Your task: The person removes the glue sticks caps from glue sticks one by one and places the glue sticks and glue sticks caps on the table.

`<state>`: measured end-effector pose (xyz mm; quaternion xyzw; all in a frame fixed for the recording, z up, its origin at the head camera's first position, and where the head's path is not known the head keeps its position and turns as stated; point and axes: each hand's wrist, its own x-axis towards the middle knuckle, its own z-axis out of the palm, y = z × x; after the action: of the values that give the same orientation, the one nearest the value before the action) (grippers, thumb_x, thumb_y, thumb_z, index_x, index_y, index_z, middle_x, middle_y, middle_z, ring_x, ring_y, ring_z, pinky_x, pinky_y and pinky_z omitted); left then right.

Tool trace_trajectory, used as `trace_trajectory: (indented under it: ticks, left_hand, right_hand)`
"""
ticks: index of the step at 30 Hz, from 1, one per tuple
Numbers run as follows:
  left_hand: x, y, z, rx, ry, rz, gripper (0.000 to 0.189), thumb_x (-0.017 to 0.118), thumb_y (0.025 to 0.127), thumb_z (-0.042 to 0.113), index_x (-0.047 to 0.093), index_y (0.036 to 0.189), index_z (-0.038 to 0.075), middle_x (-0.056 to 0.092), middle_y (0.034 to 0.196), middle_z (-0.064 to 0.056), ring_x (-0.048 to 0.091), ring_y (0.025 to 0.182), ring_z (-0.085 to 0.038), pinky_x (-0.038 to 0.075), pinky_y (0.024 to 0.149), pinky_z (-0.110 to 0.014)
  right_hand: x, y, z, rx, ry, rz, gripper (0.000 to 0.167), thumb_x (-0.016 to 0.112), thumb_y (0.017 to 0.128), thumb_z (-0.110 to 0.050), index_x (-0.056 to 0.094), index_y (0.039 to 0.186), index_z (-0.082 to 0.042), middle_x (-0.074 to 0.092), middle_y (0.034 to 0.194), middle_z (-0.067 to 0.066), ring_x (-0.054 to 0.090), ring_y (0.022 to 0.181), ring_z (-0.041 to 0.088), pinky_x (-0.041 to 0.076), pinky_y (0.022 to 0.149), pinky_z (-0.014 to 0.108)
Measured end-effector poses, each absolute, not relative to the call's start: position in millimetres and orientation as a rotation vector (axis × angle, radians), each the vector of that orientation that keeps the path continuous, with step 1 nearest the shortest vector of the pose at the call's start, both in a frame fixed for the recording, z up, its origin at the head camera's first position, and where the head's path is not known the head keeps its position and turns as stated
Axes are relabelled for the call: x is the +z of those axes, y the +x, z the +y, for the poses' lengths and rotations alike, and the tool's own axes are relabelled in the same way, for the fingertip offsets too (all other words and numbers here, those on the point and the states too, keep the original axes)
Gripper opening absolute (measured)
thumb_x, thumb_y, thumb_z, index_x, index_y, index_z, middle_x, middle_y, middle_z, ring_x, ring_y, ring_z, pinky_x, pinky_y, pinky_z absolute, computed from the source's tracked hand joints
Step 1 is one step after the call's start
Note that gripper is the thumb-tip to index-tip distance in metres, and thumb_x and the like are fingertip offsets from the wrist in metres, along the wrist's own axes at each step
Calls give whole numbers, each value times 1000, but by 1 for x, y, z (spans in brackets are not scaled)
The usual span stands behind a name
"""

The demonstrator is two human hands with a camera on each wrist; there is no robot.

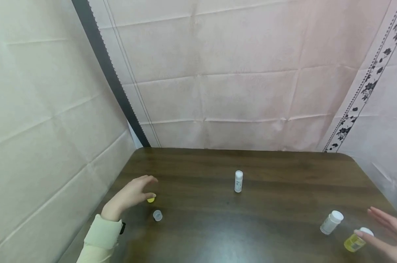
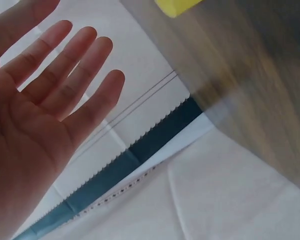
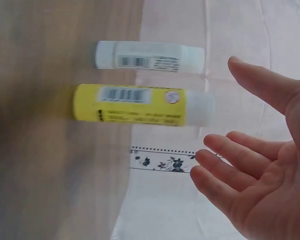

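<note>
My left hand hovers over the left of the table with loosely spread fingers and holds nothing. Just by its thumb is a small yellow cap-like piece, partly covered by the thumb. A small translucent cap lies nearer me. On the right, a yellow glue stick with a white cap stands upright beside my right hand. That hand's fingers are extended, apart from the glue stick in the right wrist view, its thumb overlapping the cap in the head view. Next to it stands a white glue stick.
Another slim white glue stick stands towards the back middle of the dark wooden table. Pale cloth hangs behind the far edge and along both sides.
</note>
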<state>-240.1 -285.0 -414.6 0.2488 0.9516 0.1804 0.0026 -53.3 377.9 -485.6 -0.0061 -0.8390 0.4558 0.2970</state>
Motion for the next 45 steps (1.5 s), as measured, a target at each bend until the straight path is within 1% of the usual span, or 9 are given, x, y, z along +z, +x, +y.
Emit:
trace_trajectory:
  ticks: [3, 6, 7, 10, 13, 14, 21, 34, 45]
  left_hand:
    - [-413, -246, -278, 565, 768, 2984, 43, 78, 89, 16, 63, 128, 4, 65, 126, -14, 60, 120, -35, 47, 98, -53]
    - [-410, -253, -260, 583, 795, 2985, 41, 76, 91, 18, 63, 128, 5, 65, 127, -12, 60, 120, -32, 47, 100, -52]
    - [-409, -255, -253, 589, 817, 2984, 40, 75, 92, 20, 63, 128, 6, 65, 126, -11, 60, 120, -30, 47, 100, -51]
    - [-405, -259, -228, 594, 898, 2975, 39, 72, 95, 24, 64, 128, 6, 66, 126, -9, 62, 118, -26, 48, 100, -48]
    - [-401, -261, -202, 587, 981, 2960, 39, 71, 96, 27, 64, 129, 6, 66, 125, -8, 62, 118, -25, 49, 100, -45]
    - [-400, -262, -194, 592, 1001, 2948, 39, 71, 96, 27, 64, 129, 6, 66, 126, -8, 62, 118, -25, 49, 100, -44]
    - [-400, -261, -155, 576, 1103, 2880, 38, 70, 97, 27, 63, 129, 9, 65, 126, -6, 63, 115, -22, 51, 96, -38]
    - [-408, -250, -134, 576, 1140, 2860, 37, 71, 96, 30, 64, 129, 14, 65, 124, 1, 64, 109, -11, 52, 95, -30]
    - [-414, -241, -130, 555, 1200, 2849, 34, 71, 96, 29, 65, 126, 14, 65, 117, 4, 64, 100, -6, 52, 88, -25]
  right_hand:
    - [-464, -67, 371, 1154, 13, -2300, 87, 77, 81, 10, 39, 154, -19, 42, 128, -41, 37, 113, -26, 19, 97, -1]
    - [-437, -80, 358, 1041, -100, -2480, 80, 77, 90, -17, 34, 157, -14, 34, 136, -39, 25, 120, -25, 19, 115, 18]
    - [-429, -85, 353, 995, -128, -2537, 80, 77, 91, -25, 34, 157, -12, 34, 140, -36, 24, 128, -20, 20, 119, 30]
    - [-408, -101, 331, 897, -139, -2656, 80, 73, 92, -42, 37, 155, -8, 44, 153, -4, 33, 145, 24, 25, 106, 67]
    - [-398, -120, 306, 898, -64, -2685, 79, 73, 91, -46, 41, 152, -7, 53, 145, 20, 43, 128, 55, 33, 93, 68]
    - [-396, -127, 298, 917, -30, -2685, 78, 73, 91, -46, 42, 151, -6, 53, 142, 25, 45, 126, 57, 34, 92, 68]
    - [-396, -165, 258, 1019, 121, -2689, 78, 74, 90, -48, 46, 147, -3, 58, 139, 21, 51, 126, 50, 42, 92, 63]
    - [-422, -204, 210, 1176, 276, -2750, 79, 74, 89, -49, 47, 147, -3, 57, 141, 21, 55, 125, 46, 45, 98, 59]
    - [-450, -241, 173, 1303, 405, -2778, 66, 79, 89, -30, 53, 140, 2, 59, 135, 25, 58, 123, 43, 48, 97, 56]
